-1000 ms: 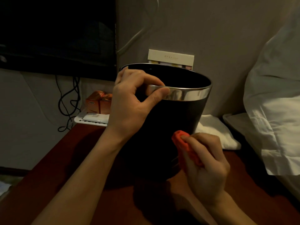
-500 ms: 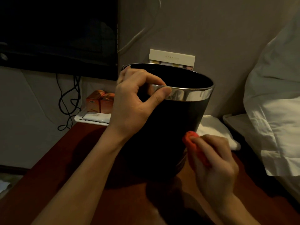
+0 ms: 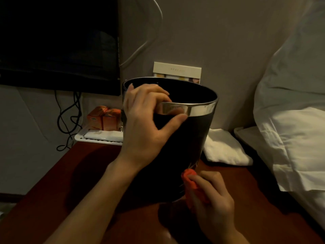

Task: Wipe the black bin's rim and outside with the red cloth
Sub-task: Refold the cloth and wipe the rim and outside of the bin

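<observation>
Nearest the camera, at the lower right of the frame, the right hand (image 3: 213,196) has its grip closed around the bunched red cloth (image 3: 192,185), fingers curled over it, and presses it against the lower outside wall of the black bin (image 3: 181,148), close to the base. The bin stands on the reddish-brown desk (image 3: 52,199) in the middle of the frame and looks tilted slightly towards the right, though whether its base sits flat cannot be told in the dim light. Higher up, the left hand (image 3: 146,124) has its grip on the shiny metal rim (image 3: 200,110): fingers hooked over the edge into the opening, thumb pressed on the outside just under the band.

The likely trouble comes from the low push. Pressure near the base could slide or tip the bin if the hold on the rim loosens. The small wad of cloth may also slip out of the fingers or leave patches untouched, and bare fingers on the polished band could smear it.

Behind the bin, a folded white towel (image 3: 226,148) lies at right beside the bed's pillow (image 3: 290,120). At left sit a white tray (image 3: 98,138) and orange boxes (image 3: 103,118); beyond, a card (image 3: 176,70) leans on the wall, and a dark screen (image 3: 58,41) fills the upper left.
</observation>
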Demonstrator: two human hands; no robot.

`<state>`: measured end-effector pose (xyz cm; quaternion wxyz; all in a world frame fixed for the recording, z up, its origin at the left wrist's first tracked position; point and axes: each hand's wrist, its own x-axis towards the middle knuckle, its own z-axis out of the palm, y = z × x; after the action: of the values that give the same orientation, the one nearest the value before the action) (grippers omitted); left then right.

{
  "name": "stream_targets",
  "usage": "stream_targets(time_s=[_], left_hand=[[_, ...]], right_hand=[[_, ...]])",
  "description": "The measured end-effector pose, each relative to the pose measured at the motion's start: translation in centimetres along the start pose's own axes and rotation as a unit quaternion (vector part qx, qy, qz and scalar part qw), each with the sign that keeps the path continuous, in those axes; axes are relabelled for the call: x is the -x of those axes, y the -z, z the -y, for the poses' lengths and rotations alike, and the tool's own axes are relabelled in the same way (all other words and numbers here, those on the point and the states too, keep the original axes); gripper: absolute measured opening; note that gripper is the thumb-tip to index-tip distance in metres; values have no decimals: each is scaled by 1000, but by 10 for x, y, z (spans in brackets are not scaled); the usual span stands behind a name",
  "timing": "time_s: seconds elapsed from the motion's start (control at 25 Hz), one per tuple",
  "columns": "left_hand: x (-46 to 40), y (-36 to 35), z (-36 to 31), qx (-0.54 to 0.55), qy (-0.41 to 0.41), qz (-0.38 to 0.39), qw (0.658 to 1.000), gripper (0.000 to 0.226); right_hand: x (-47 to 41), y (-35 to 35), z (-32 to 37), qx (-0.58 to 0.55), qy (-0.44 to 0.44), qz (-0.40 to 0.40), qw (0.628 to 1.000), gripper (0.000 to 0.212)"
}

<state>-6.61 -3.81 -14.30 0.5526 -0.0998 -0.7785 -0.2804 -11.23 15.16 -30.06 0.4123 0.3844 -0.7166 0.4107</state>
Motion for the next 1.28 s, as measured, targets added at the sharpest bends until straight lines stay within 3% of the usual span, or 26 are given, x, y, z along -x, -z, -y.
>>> stream_targets(time_s=[0.12,0.28,0.48,0.6,0.68,0.8,0.88,0.92,1.08,1.16,1.28], left_hand=[[-7,16,24,49,20,-5,999,18],[-11,22,30,51,11,32,998,11],[-6,12,19,21,-16,19,999,14],[-7,14,25,34,-6,7,999,13],[-7,14,25,43,-7,8,999,12],[-9,18,30,55,0,14,998,10],[-10,20,33,67,11,22,997,10],[-10,20,35,73,14,22,997,11],[-12,22,41,82,31,14,996,14],[-11,22,41,87,35,19,995,14],[-12,23,44,90,37,17,995,13]], right_hand=[[-20,21,-8,28,-25,-44,998,25],[-45,15,5,17,50,-78,996,20],[-21,-27,8,6,164,67,984,12],[-3,-37,6,26,237,194,952,24],[-13,-30,6,17,214,159,964,22],[-44,-9,7,24,113,10,993,20],[-49,-2,3,45,59,-44,996,22],[-42,-4,1,38,62,-27,997,20],[-1,-24,-13,4,183,221,958,22],[-10,-18,-16,15,163,203,966,14],[-34,3,-14,31,77,62,995,20]])
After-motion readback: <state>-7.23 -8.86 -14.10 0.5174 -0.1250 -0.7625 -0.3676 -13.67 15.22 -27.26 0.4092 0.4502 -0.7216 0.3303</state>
